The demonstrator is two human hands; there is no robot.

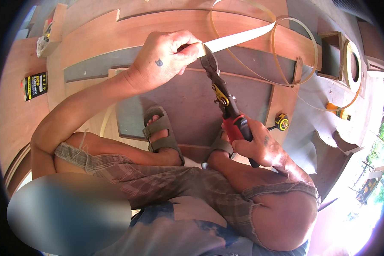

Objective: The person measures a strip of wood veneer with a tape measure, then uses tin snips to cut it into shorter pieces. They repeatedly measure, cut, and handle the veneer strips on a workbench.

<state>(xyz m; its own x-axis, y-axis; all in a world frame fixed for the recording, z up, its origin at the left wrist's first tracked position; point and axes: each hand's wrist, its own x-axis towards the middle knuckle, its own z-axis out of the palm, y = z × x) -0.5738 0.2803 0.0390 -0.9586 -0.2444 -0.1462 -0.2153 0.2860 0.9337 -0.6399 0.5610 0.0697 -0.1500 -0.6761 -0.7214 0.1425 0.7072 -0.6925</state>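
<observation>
My left hand [168, 57] pinches the end of a long, thin, pale edging strip [239, 37] between thumb and fingers. From there the strip runs right and curls into wide loops. In my right hand [260, 143] is a pair of tin snips [227, 104] with red and black handles, gripped from the lower right. Their dark blades point up and left and meet the strip just right of my left fingertips. Whether the blades are fully closed on it I cannot make out.
A roll of edging [353, 66] leans by a wooden box [331, 55] at the right. A tape measure [282, 122] and a yellow tool [338, 112] lie nearby. Wooden panels [170, 27] spread ahead of my sandalled feet. At left are a black-and-yellow packet [35, 85] and a small wooden tray [54, 32].
</observation>
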